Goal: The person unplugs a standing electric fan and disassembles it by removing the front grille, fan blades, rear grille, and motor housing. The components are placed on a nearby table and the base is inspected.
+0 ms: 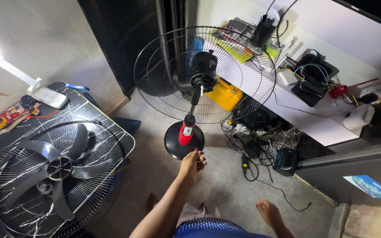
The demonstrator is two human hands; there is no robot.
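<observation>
Our one visible hand [193,161] hangs loosely curled, gripping nothing, just below the black wire-caged pedestal fan's [203,75] red-and-black base [184,139]; other hand's out of view.

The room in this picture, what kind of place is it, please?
Probably a small home repair corner for electrical things. A standing fan stands on the floor with its front grille off, near one hand. A fan grille with blades lies on the dark table, and tangled cables lie beside a cluttered white shelf.
</observation>
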